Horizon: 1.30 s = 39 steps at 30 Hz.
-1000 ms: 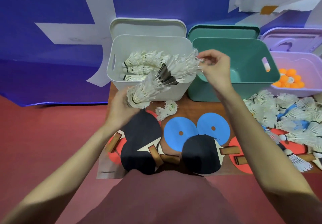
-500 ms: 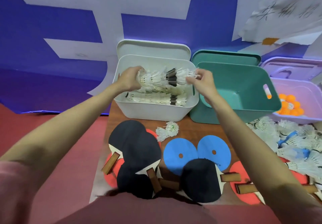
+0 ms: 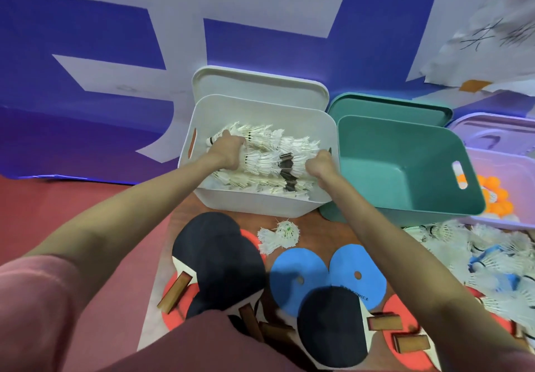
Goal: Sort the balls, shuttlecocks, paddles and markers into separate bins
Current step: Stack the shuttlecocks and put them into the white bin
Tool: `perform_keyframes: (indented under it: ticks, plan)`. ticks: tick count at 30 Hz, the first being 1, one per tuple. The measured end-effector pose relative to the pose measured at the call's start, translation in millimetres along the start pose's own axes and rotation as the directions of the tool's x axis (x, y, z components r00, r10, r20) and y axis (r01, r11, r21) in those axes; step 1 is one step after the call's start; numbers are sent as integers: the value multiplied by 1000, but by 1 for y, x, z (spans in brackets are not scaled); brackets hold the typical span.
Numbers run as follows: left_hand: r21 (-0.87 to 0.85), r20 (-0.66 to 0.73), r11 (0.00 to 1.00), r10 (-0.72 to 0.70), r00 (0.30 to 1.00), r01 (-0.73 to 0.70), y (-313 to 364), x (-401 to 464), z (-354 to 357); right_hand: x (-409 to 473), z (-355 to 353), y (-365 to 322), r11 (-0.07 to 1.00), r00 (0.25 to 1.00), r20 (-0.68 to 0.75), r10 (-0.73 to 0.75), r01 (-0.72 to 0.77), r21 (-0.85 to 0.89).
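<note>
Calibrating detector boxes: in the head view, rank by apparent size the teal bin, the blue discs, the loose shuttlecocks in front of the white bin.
1. teal bin
2. blue discs, though nearer the camera
3. loose shuttlecocks

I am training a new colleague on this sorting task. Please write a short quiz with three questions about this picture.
1. True or false: the green bin already holds paddles.
2. Which bin holds the orange balls? A) white B) green C) purple
3. Fill in: the left hand and right hand hold a row of stacked ______ inside the white bin.

Key:
1. False; it shows nothing inside, and the paddles lie on the table.
2. C, the purple bin.
3. shuttlecocks
</note>
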<state>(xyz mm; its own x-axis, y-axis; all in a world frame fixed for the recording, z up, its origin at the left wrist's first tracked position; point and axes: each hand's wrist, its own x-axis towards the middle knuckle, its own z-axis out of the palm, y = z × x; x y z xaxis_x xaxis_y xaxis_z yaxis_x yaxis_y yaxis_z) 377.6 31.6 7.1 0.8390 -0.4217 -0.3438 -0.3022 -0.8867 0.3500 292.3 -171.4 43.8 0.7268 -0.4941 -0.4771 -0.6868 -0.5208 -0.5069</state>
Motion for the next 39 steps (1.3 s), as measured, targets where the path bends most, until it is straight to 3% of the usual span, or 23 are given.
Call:
perform_keyframes:
  ticks: [3,7,9,13,18,26,30,34,37,39]
  plan:
    - [56,-48,998,13,999,-10,-4,3,6,2,6,-1,957,992,-4,-126,121,-262]
    - [201,-190,979,22,982,17,-6,3,14,1,14,4,732,941,54,-334,295,-614]
    - [244,-212,969,27,977,26,-4,2,14,2,16,5,631,941,65,-332,273,-726]
    - [174,-139,985,36,990,-11,-5,4,14,0,20,5,472,951,88,-295,226,-852]
    - [186,-124,979,107,986,-83,-4,4,14,-7,17,-4,461,963,115,-244,219,-860]
    - [35,-165,999,10,986,-4,15,-21,3,-16,0,0,417,911,90,-403,270,-868]
    - [-70,-261,996,31,965,-50,28,-51,7,-31,-13,4,510,872,46,-488,328,-795]
    - [-159,-446,955,155,881,-249,48,-91,17,-57,-34,31,704,794,-57,-605,500,-504]
    - [-164,-610,886,254,751,-433,69,-131,30,-87,-45,72,745,685,-295,-666,596,-299]
    - [-170,-644,850,287,709,-499,84,-156,41,-110,-45,105,759,637,-430,-639,611,-224]
